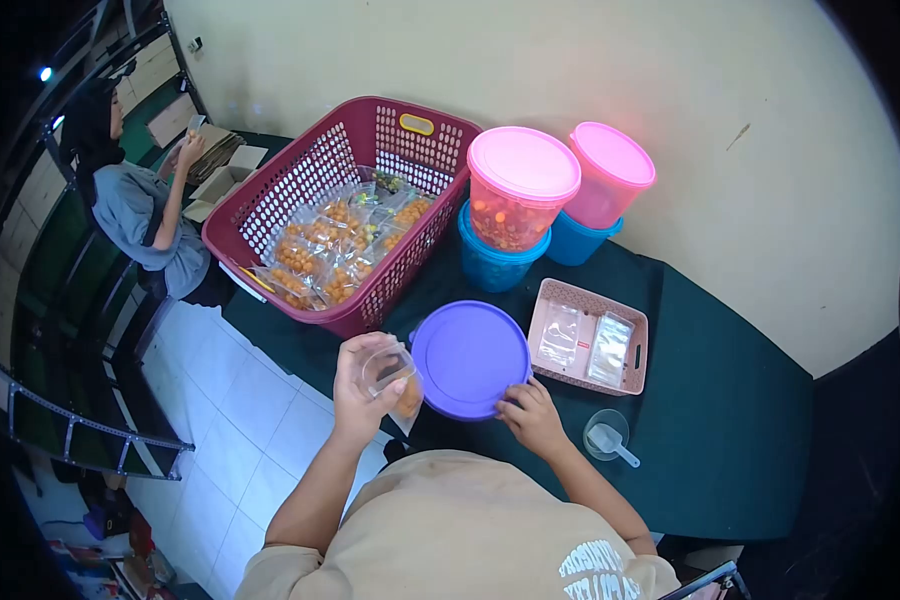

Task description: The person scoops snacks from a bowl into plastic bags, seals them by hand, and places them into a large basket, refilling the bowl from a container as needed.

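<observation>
One camera, up on the wearer's head, and it looked forward and steeply down! Right up close at the bottom came the wearer's own shirt (450, 530), with the left hand (352, 395) and right hand (535, 415) just ahead. Beyond them the worktop (715, 430) ran aslant, the wall (750, 60) stood farther off up top, and the wide view curved away into dark corners.

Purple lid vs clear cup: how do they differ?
Colour: the purple lid looks opaque, the clear cup see-through.
Size: the purple lid looks much wider than the clear cup.
Contact: the right hand touches the purple lid's edge; the left hand holds the clear cup.
Shared: round rims.
</observation>
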Demonstrator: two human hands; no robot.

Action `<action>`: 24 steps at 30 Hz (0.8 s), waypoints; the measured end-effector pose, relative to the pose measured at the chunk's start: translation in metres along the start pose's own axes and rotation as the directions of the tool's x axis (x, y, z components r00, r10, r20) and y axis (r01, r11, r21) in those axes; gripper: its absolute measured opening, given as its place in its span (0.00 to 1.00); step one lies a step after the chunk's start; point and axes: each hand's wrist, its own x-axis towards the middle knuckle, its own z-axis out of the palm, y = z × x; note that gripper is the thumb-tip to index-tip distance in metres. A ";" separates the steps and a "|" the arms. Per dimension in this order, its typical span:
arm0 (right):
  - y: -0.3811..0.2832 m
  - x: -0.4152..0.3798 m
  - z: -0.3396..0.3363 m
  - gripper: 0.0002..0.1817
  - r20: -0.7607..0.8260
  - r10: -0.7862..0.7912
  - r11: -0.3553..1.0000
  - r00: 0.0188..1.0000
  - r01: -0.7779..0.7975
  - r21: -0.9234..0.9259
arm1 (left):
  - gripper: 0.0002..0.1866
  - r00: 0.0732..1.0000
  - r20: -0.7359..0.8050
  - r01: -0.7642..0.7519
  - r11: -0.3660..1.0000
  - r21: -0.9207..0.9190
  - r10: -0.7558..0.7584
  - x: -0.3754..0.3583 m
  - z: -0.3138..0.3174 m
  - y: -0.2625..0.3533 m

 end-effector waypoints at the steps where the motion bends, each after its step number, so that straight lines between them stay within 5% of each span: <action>1: -0.001 0.005 0.002 0.15 -0.006 0.062 0.998 0.998 -0.062 -0.018 | 0.29 0.999 0.049 -0.015 0.999 -0.042 0.017 0.001 0.004 0.001; 6: -0.041 0.049 -0.040 0.22 0.023 0.231 0.971 0.973 -0.232 0.059 | 0.22 0.964 0.265 0.040 0.995 -0.088 -0.015 0.007 0.023 0.008; 8: -0.054 0.055 -0.055 0.25 0.015 0.348 0.732 0.937 -0.282 0.621 | 0.24 0.935 0.352 0.071 0.993 -0.092 -0.034 0.006 0.033 0.018; 9: -0.058 0.056 -0.056 0.25 0.012 0.357 0.729 0.934 -0.287 0.621 | 0.26 0.903 0.427 0.099 0.990 -0.098 -0.049 0.005 0.039 0.021; 11: -0.065 0.056 -0.058 0.25 0.097 0.344 0.259 0.934 -0.194 0.946 | 0.26 0.871 0.489 0.119 0.986 -0.113 -0.049 0.006 0.046 0.017; 13: -0.075 0.060 -0.070 0.23 0.138 0.359 0.134 0.923 -0.198 0.971 | 0.26 0.800 0.597 -0.153 0.982 0.114 0.056 0.010 0.054 0.020; 14: -0.079 0.061 -0.073 0.22 0.182 0.363 0.008 0.914 -0.198 0.980 | 0.21 0.855 0.516 -0.112 0.991 0.076 0.057 0.004 0.063 0.024; 17: -0.078 0.057 -0.069 0.18 0.103 0.461 0.103 0.881 -0.168 0.980 | 0.14 0.896 0.425 -0.246 0.941 0.233 0.129 -0.001 0.056 0.008; 20: -0.079 0.054 -0.071 0.15 0.123 0.530 0.079 0.839 -0.194 0.978 | 0.07 0.965 0.257 -0.089 0.980 0.178 0.041 -0.012 0.052 -0.009; 24: -0.082 0.053 -0.064 0.12 0.056 0.568 0.111 0.821 -0.144 0.983 | 0.05 0.976 0.198 -0.136 0.961 0.241 0.088 -0.015 0.060 0.001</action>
